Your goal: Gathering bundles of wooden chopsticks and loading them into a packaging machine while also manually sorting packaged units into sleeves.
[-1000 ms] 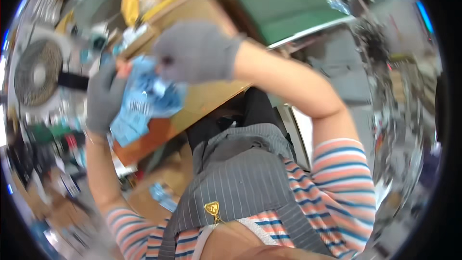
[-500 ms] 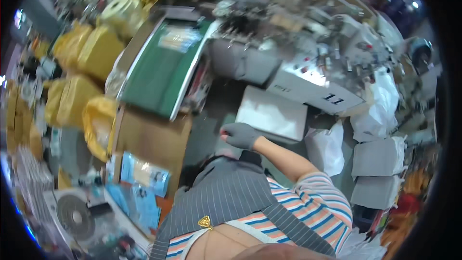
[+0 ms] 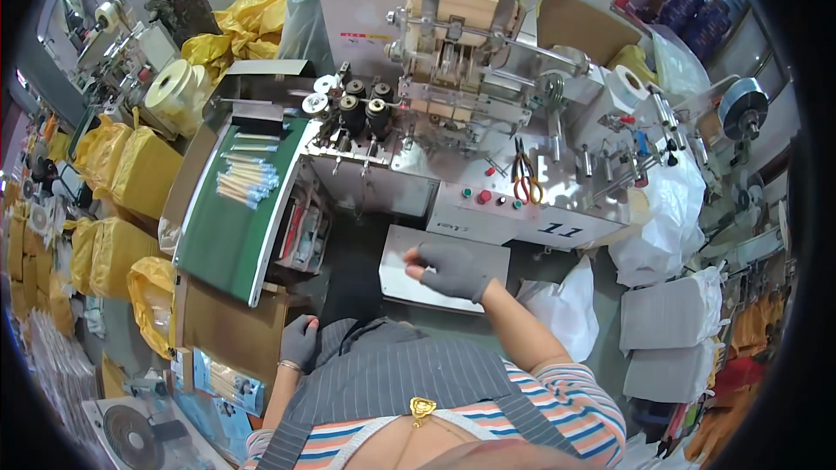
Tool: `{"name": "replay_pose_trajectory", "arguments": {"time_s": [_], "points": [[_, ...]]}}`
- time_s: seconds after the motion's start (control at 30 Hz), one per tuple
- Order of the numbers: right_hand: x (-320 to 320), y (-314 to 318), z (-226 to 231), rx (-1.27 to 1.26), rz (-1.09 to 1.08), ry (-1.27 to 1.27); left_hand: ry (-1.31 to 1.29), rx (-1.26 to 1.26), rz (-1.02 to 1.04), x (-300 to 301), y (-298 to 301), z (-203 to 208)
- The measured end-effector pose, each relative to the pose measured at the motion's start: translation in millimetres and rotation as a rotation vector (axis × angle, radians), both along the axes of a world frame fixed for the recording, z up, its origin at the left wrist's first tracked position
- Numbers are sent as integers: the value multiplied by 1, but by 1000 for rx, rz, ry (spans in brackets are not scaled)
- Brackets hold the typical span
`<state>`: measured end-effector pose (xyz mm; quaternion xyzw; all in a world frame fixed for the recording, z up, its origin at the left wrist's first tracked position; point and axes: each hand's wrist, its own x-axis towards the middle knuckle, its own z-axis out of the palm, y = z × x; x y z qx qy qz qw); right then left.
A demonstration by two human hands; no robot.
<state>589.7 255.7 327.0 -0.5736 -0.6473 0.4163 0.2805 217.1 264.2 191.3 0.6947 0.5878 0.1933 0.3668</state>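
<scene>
My right hand (image 3: 451, 271), in a grey fingerless glove, is held out in front of me over a white box-like step (image 3: 488, 259). Its fingers point left, with thumb and fingertips a little apart and nothing between them. My left hand (image 3: 300, 339), gloved the same way, hangs low beside my thigh, near the cardboard at the conveyor's lower end. Its fingers are mostly hidden. On the green conveyor belt (image 3: 222, 239) lie several pale wooden sticks (image 3: 246, 181) in wrappers with blue ends. Neither hand touches them.
A packing machine (image 3: 461, 52) with a stick hopper stands ahead; red-handled pliers (image 3: 526, 183) lie on its bench. Yellow bags (image 3: 144, 170) line the left, above a tabletop fan (image 3: 132, 435). A white bag (image 3: 562, 309) and grey-white stacks (image 3: 666, 313) stand right.
The view has swung up and steadied, bringing the machine into clear sight. My left hand has come into view beside my thigh. My right hand's fingers are further apart than before.
</scene>
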Motion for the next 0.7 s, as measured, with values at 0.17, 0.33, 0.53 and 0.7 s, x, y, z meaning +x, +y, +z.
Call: {"name": "replay_pose_trajectory", "arguments": {"time_s": [0.17,0.33,0.53,0.7], "points": [[58,61,57,141,-23,-49,-145,184,-104,67,115,26],[122,118,205,226,-441,-9,-331,262,-179,153,219,111],[156,167,301,155,-600,-37,-377,92,-296,220,269,229],[199,189,306,45,-713,77,-382,-30,-226,213,278,266]]}}
